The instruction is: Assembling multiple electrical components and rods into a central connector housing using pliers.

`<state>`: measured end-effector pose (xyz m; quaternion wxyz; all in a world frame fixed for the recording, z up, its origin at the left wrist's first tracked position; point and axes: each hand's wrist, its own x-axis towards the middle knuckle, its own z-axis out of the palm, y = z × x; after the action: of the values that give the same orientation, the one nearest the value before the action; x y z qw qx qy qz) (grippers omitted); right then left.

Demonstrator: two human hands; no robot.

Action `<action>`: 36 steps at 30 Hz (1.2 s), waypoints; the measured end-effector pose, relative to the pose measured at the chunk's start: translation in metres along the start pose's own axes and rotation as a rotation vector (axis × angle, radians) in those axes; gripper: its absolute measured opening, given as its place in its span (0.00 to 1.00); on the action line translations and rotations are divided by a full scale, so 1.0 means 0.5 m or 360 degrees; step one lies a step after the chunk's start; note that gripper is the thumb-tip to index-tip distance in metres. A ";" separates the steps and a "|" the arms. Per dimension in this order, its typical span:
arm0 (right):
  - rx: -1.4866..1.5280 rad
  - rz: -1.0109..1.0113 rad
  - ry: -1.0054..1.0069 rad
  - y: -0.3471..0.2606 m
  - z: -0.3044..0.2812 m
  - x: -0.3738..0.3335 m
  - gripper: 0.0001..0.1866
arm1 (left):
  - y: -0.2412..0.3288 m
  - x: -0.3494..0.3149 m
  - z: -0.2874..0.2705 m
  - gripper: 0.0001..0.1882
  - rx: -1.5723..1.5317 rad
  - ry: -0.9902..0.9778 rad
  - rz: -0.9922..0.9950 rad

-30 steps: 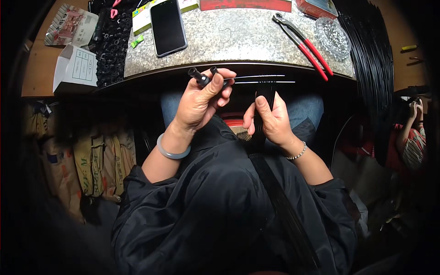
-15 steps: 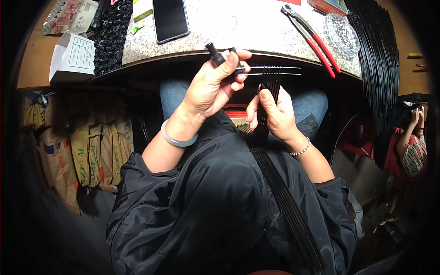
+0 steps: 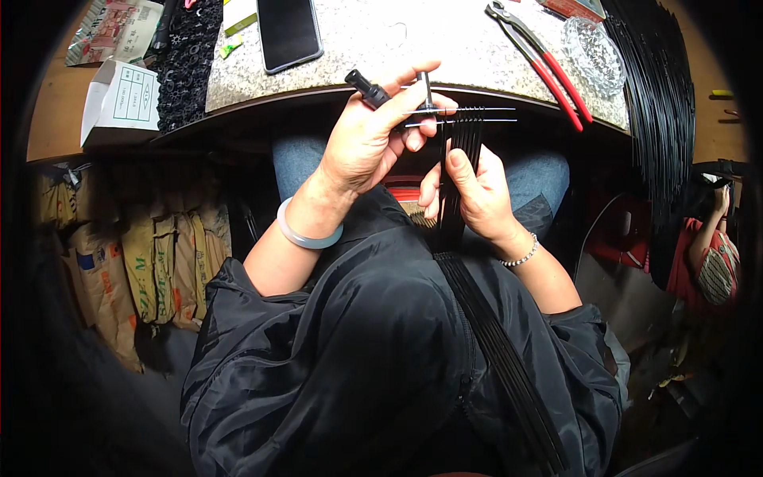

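My left hand (image 3: 355,151) is closed around a black cylindrical fitting (image 3: 367,89) near the table's front edge. Two thin parallel metal rods (image 3: 502,110) stick out to the right from its fingers. A small dark upright piece (image 3: 427,83) shows at the fingertips. Thin black strands (image 3: 467,137) hang side by side from the rods, their looped tops around them. Just below, my right hand (image 3: 482,197) pinches these strands between thumb and fingers. Their lower length runs down over my dark smock (image 3: 350,334). How the rods join the fitting is hidden by my left fingers.
A phone (image 3: 290,36), red-handled pincers (image 3: 548,75) and a clear glass dish (image 3: 592,56) lie on the speckled tabletop (image 3: 381,48). More black strands (image 3: 660,103) hang over its right edge. Left are black small parts (image 3: 189,75) and a white box (image 3: 123,97). Another person's arm (image 3: 706,226) shows far right.
My left hand has shifted slightly up and its fingers have turned the small dark piece upright. One strand now stands apart, nearer the left fingertips. The right hand keeps its grip.
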<state>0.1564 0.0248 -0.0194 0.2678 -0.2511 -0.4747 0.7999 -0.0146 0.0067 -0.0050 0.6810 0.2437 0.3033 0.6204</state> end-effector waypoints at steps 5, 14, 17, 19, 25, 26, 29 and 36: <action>-0.0020 0.0008 -0.0003 -0.004 -0.002 0.002 0.19 | -0.002 0.006 0.002 0.23 -0.0044 -0.0006 0.0011; -0.0009 0.0002 0.0015 -0.004 -0.004 0.006 0.19 | -0.007 0.011 0.009 0.13 -0.0035 0.0139 -0.0019; 0.0009 0.0011 0.0006 -0.005 -0.004 0.007 0.20 | -0.009 0.012 0.007 0.14 0.0016 0.0174 -0.0015; 0.0021 0.0012 0.0018 -0.003 -0.003 0.006 0.20 | -0.010 0.011 0.008 0.14 0.0027 0.0185 -0.0013; 0.0072 -0.0025 0.0001 -0.011 0.005 0.009 0.19 | -0.011 0.009 0.014 0.15 0.0068 0.0162 -0.0021; 0.0072 -0.0025 0.0003 -0.012 0.005 0.008 0.19 | -0.014 0.008 0.013 0.15 0.0106 0.0138 0.0021; 0.0066 -0.0011 0.0005 -0.010 0.003 0.009 0.19 | -0.016 0.004 0.012 0.17 0.0164 0.0099 0.0060; 0.0072 0.0029 -0.0002 -0.004 -0.007 0.007 0.20 | -0.029 -0.023 0.000 0.30 -0.0009 -0.0090 0.0139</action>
<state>0.1565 0.0303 -0.0200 0.2660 -0.2488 -0.4543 0.8130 -0.0053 -0.0061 -0.0140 0.6623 0.2722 0.2714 0.6431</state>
